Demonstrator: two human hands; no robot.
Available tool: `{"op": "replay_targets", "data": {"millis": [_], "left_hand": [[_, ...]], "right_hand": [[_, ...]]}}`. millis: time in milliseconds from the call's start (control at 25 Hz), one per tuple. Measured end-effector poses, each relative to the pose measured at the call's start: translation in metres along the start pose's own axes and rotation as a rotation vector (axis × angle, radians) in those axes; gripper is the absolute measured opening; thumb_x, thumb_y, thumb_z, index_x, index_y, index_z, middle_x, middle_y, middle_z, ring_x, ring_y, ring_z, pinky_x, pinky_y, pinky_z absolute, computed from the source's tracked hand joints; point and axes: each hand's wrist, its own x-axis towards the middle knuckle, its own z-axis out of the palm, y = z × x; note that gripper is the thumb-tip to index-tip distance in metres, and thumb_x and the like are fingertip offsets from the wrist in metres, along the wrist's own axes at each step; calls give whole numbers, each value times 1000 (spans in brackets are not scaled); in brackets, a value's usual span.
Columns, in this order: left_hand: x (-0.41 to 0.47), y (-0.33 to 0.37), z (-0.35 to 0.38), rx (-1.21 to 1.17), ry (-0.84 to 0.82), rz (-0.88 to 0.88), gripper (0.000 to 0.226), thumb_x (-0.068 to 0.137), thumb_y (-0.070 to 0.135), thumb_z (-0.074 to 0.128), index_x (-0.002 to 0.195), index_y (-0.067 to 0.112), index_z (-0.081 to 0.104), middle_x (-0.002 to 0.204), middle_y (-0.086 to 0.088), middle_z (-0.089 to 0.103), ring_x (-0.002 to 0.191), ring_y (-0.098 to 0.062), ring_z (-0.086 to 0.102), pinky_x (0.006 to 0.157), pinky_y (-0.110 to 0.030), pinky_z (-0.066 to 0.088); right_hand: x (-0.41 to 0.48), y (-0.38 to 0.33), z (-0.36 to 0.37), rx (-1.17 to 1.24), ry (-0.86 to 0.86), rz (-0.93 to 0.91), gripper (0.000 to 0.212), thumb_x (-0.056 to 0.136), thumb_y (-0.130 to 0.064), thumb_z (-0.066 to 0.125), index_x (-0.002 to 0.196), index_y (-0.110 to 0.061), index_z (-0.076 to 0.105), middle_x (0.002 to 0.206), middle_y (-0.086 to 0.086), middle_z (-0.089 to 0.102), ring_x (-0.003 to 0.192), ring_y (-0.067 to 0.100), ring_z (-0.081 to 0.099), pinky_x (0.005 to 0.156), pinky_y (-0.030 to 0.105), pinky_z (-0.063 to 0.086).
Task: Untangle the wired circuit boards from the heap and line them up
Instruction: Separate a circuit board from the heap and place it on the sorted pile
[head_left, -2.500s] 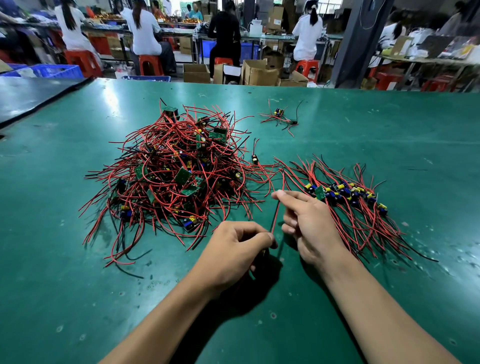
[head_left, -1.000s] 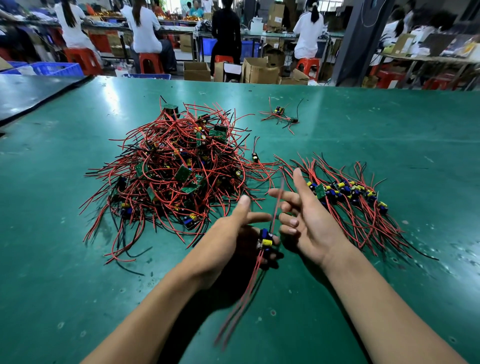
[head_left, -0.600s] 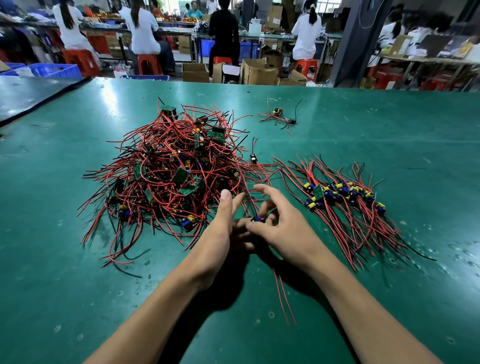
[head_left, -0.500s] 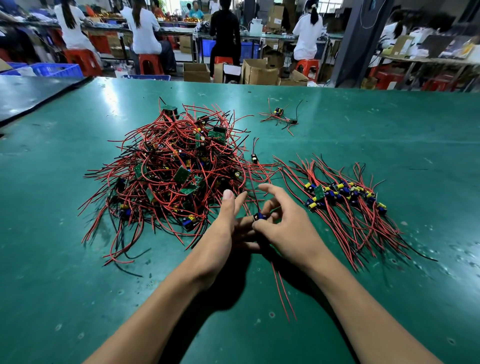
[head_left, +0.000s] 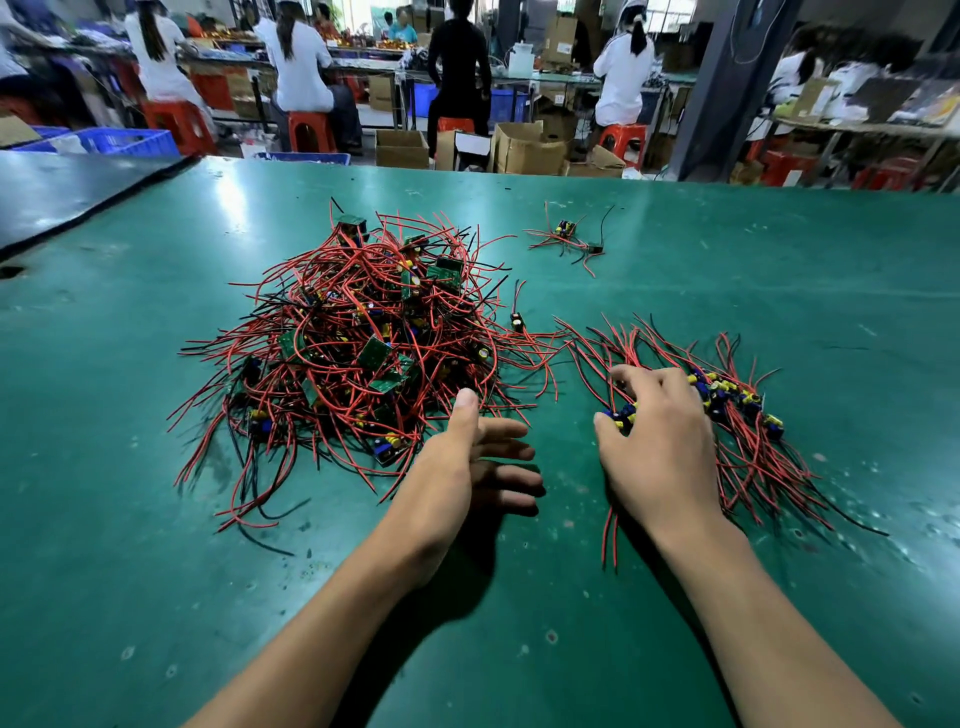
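Two bare hands work over the green table (head_left: 156, 571). The right hand (head_left: 660, 441) curls thumb and fingers round a wired circuit board (head_left: 621, 413) at the left end of the lined-up row (head_left: 737, 405). The left hand (head_left: 467, 467) hovers with fingers spread and holds nothing, just beside the near edge of the tangled heap (head_left: 353, 343). A stray cluster (head_left: 569, 236) lies farther back.

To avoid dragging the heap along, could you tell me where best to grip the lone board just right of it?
Probably pinch the lone board by its body, from above on the near side: its wire trails away from you, and no heap wire seems to cross it.
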Motion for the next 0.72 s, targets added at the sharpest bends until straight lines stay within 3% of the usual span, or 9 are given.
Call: {"op": "replay_targets", "data": {"millis": [120,240,320,400,480,600,720], "left_hand": [[0,-1,-4,36,152,142,51,102,42,39,94,0,67,79,-11,66,56,-25,62,52,-35,54],[2,-2,-17,221,326,310,16,98,21,56,89,11,66,66,0,64,53,-23,63,50,-39,57],[4,-2,-22,293,400,338,5,94,14,60,95,16,64,85,-8,68,58,-24,68,57,-43,60],[6,-3,-22,322,417,325,17,93,12,60,109,17,63,104,-13,63,63,-25,71,62,-43,60],[6,-3,-19,301,389,302,25,95,14,60,119,19,61,104,-8,66,63,-25,73,62,-39,60],[3,-1,-19,245,396,352,35,96,13,57,127,31,57,113,1,64,56,-28,71,55,-39,59],[-4,1,-18,319,401,517,56,95,17,61,137,51,45,120,5,63,54,-25,70,58,-38,60]], "right_hand": [[-9,-15,6,190,-147,-174,27,89,-23,70,115,-20,69,108,-2,60,94,18,60,89,35,50],[-16,-17,16,81,-281,-231,26,92,-36,65,113,-21,71,110,-1,64,105,21,57,94,35,46],[-12,-12,14,-3,-240,-145,33,93,-39,62,121,-22,69,119,2,64,113,23,54,97,34,45],[-7,-7,11,-41,-199,-58,41,94,-38,62,131,-20,63,129,4,62,119,25,52,100,35,43],[-6,-6,10,-63,-190,-42,44,94,-36,61,134,-19,60,133,4,60,122,25,52,101,35,42],[-12,-13,12,19,-192,-88,38,94,-36,61,129,-20,64,128,-2,58,112,22,58,94,35,47],[-17,-20,15,132,-230,-149,28,93,-35,63,117,-21,70,115,-7,60,98,18,63,88,37,52]]}}
